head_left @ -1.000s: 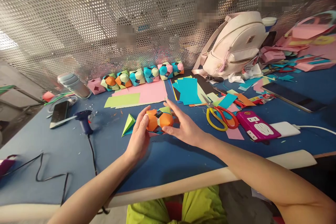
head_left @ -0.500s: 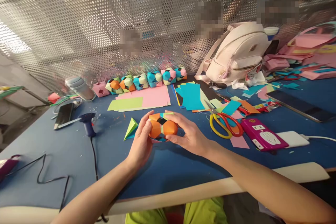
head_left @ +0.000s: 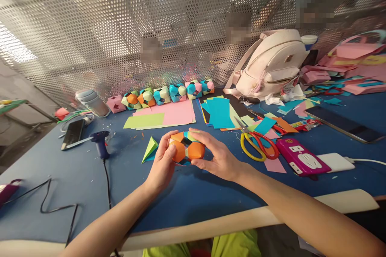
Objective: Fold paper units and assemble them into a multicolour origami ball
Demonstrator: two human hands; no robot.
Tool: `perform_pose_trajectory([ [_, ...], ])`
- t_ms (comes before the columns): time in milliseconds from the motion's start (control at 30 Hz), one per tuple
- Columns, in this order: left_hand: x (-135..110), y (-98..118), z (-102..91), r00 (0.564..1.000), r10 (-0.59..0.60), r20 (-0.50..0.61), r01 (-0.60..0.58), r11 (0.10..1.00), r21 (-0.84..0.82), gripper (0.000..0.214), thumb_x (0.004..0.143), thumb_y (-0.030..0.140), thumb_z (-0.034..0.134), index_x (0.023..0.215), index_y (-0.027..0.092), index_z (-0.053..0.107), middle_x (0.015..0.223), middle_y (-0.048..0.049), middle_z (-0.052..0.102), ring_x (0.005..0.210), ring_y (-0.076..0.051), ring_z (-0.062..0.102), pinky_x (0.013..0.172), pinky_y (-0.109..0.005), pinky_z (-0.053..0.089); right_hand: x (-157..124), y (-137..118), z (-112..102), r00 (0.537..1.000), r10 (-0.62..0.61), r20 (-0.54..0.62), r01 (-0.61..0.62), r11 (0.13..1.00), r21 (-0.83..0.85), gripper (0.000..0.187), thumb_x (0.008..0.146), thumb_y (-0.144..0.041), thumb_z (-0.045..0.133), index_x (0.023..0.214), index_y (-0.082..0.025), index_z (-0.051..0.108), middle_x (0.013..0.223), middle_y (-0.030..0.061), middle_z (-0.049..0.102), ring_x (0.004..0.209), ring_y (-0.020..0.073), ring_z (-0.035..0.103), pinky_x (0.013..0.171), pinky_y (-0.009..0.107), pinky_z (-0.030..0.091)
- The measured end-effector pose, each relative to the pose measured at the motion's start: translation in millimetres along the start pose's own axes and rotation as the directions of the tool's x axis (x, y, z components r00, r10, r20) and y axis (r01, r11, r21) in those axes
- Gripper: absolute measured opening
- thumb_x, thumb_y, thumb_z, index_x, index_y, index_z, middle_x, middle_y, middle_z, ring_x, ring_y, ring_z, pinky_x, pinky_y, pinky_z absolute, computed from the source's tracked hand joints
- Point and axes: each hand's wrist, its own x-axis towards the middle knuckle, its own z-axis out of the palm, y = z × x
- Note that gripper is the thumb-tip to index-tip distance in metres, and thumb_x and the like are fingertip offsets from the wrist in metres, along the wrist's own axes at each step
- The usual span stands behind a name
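Observation:
Between both hands is a folded paper ball (head_left: 179, 151) with orange, blue, green and pink faces and dark openings. My left hand (head_left: 163, 158) grips its left side, thumb on the near face. From the right, my right hand (head_left: 218, 153) is closed round the other side, fingers over the top and thumb near the bottom edge. A small green and blue folded paper piece (head_left: 150, 149) lies on the table just left of my left hand. Beyond the hands sit a green sheet (head_left: 144, 121) and pink sheets (head_left: 180, 112).
Finished-looking paper balls (head_left: 162, 94) line the mesh partition (head_left: 120, 36). Scissors (head_left: 253, 144), a purple power strip (head_left: 303, 156) and a phone (head_left: 343, 123) lie to the right, below a backpack (head_left: 271, 64). A glue gun (head_left: 101, 144) with its cord and a bottle (head_left: 92, 102) are left.
The ball has turned slightly in my hands, so its orange faces sit a little differently. Both hands keep their hold, and the view has shifted very slightly.

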Motion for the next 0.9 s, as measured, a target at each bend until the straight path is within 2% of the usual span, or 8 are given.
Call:
perform_pose_trajectory([
  [133, 0.5, -2.4, -2.2, 1.000, 0.013, 0.016, -0.013, 1.000, 0.011, 0.046, 0.080, 0.052, 0.061, 0.118, 0.027, 0.051, 0.105, -0.0028, 0.061, 0.082, -0.017, 0.060, 0.063, -0.024, 0.047, -1.8, 0.7, 0.1, 0.998, 0.057, 0.001, -0.057, 0.998, -0.007, 0.072, 0.085, -0.040, 0.063, 0.146, -0.025, 0.029, 0.141, 0.0132, 0.048, 0.130, 0.0254, 0.047, 0.107, 0.040, 0.043],
  [367, -0.2, -1.6, -0.4, 1.000, 0.021, 0.005, -0.021, 1.000, -0.005, 0.046, 0.079, 0.050, 0.064, 0.116, 0.027, 0.052, 0.104, -0.0023, 0.061, 0.086, -0.017, 0.058, 0.076, -0.028, 0.046, -0.2, 1.5, -2.6, 1.000, 0.005, 0.023, -0.005, 1.000, 0.001, 0.069, 0.085, -0.039, 0.063, 0.144, -0.026, 0.031, 0.142, 0.0121, 0.047, 0.132, 0.0245, 0.046, 0.108, 0.040, 0.041],
  [600, -0.9, -1.5, -0.5, 1.000, 0.027, 0.012, -0.027, 1.000, 0.002, 0.043, 0.078, 0.051, 0.064, 0.110, 0.025, 0.053, 0.097, -0.0019, 0.061, 0.082, -0.017, 0.057, 0.073, -0.027, 0.046, -0.4, 2.2, -2.2, 1.000, -0.009, 0.030, 0.009, 1.000, 0.007, 0.069, 0.083, -0.039, 0.065, 0.143, -0.026, 0.033, 0.142, 0.0126, 0.047, 0.132, 0.0247, 0.046, 0.108, 0.040, 0.041],
  [767, -0.4, -0.5, -0.4, 0.999, 0.038, 0.013, -0.038, 0.999, 0.007, 0.043, 0.078, 0.051, 0.065, 0.112, 0.027, 0.054, 0.103, -0.0018, 0.061, 0.086, -0.017, 0.058, 0.076, -0.027, 0.046, -1.4, 1.7, -1.3, 0.999, 0.015, 0.036, -0.014, 1.000, -0.014, 0.074, 0.083, -0.040, 0.065, 0.145, -0.025, 0.027, 0.143, 0.0132, 0.046, 0.132, 0.0252, 0.045, 0.108, 0.040, 0.042],
  [900, 0.0, -1.0, -1.9, 0.998, 0.042, 0.038, -0.042, 0.999, -0.001, 0.043, 0.080, 0.048, 0.064, 0.116, 0.027, 0.055, 0.117, -0.0039, 0.061, 0.101, -0.020, 0.058, 0.084, -0.029, 0.047, 0.0, -1.3, -2.6, 0.998, 0.042, 0.052, -0.041, 0.999, -0.004, 0.071, 0.083, -0.038, 0.065, 0.142, -0.024, 0.029, 0.138, 0.0144, 0.049, 0.127, 0.0259, 0.049, 0.104, 0.040, 0.045],
])
